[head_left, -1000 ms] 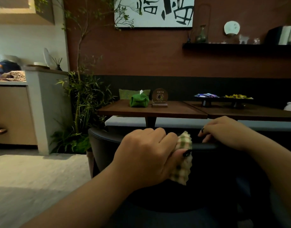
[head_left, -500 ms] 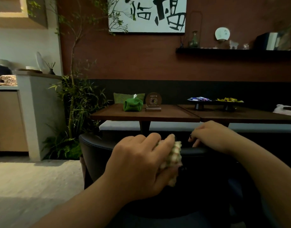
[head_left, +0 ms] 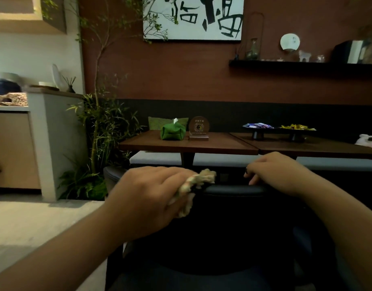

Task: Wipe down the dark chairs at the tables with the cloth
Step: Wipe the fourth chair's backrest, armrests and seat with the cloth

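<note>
Your left hand (head_left: 151, 196) reaches forward, knuckles up, fingers curled round the bunched cloth (head_left: 196, 185) and pressing it to the top edge of the dark chair (head_left: 233, 217) — your right hand (head_left: 273, 171) hooks its fingers over that same rim, just beside. The cloth is blurred (its pattern is hard to read), and the chair's lower part sinks into shadow.

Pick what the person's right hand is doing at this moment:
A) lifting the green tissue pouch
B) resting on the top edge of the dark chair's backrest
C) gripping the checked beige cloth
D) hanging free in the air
B: the right hand lies on the dark chair's backrest, fingers curled over its top edge, while the left hand holds the checked beige cloth.
</note>
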`<state>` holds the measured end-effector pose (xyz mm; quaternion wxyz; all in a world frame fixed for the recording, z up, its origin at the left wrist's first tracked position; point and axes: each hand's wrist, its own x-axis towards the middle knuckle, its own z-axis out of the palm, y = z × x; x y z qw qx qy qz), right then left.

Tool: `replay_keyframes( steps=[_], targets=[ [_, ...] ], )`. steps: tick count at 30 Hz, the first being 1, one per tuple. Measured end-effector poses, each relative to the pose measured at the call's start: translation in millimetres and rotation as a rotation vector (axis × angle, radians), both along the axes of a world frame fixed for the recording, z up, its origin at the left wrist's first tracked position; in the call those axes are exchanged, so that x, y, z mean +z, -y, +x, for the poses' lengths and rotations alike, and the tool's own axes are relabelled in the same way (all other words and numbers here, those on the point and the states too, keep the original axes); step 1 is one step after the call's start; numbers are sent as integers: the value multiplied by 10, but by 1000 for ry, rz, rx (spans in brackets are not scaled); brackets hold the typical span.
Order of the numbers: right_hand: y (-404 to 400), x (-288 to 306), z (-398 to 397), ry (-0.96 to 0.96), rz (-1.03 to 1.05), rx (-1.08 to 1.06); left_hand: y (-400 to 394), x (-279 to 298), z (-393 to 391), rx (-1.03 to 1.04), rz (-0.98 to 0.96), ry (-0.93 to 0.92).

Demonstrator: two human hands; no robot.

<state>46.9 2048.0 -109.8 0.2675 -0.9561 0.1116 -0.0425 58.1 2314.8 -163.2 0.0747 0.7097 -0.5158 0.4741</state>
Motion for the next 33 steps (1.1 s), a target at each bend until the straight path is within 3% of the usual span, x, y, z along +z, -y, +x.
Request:
replay_keyframes(
  steps=[3,5,10,13,15,17,20,24,27,29,33],
  targets=[
    [-10,-7,-21,3,-47,23,-328,-76,209,35,-97,18],
    [-24,-9,-36,8,-61,28,-580,-160,398,77,-227,-74],
    [-44,0,-33,-4,18,-35,-1105,-380,1018,317,-595,-411],
    [-60,19,-21,-27,41,-41,-1177,-505,1282,455,-675,-769],
    [-66,27,-15,-37,48,-45,-1083,-576,1319,337,-823,-1020],
    [-64,25,-12,-49,45,-45,-910,-596,1258,100,-1097,-1150],
    [-56,11,-12,-35,59,-54,-700,-544,1114,-60,-1338,-1092],
    [-56,-2,-21,7,59,-55,-444,-603,774,186,-1428,-835],
    [-59,-16,-19,27,62,-54,-98,-812,457,121,-1637,-775],
    [-61,-17,-14,26,68,-54,85,-923,320,54,-1678,-708],
    [-63,-19,-26,41,66,-51,55,-794,468,46,-1762,-749]
  ],
)
